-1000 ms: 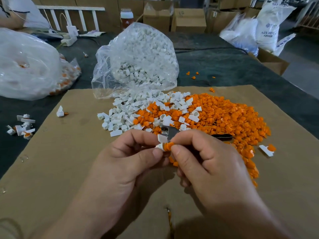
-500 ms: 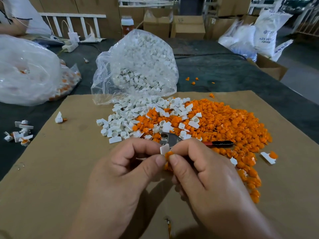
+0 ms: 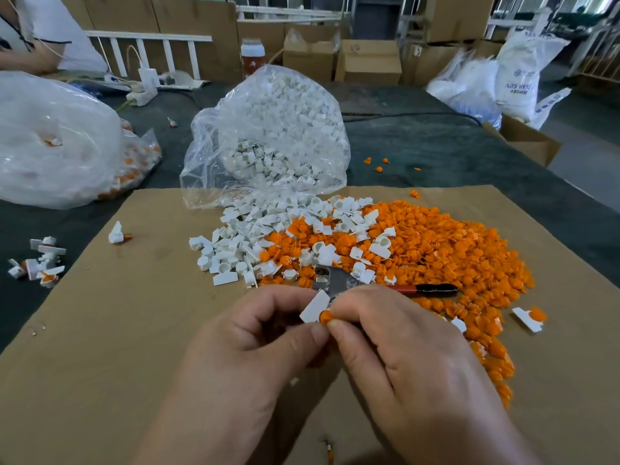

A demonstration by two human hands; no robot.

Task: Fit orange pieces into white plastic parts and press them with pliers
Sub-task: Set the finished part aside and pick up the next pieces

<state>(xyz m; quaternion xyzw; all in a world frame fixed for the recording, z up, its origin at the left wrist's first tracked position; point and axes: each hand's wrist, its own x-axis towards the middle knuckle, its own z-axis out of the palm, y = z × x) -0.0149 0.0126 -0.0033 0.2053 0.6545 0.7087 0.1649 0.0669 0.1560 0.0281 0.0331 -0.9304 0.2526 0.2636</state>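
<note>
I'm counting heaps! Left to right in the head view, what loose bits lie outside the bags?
small cluster of white parts → lone white part → heap of white parts → heap of orange pieces

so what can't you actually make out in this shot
Head view only.
How deep the orange piece sits in the white part: the left hand and right hand cover the joint.
Second handle of the pliers: behind the right hand.
Print on the white sack: too small, creased.
</note>
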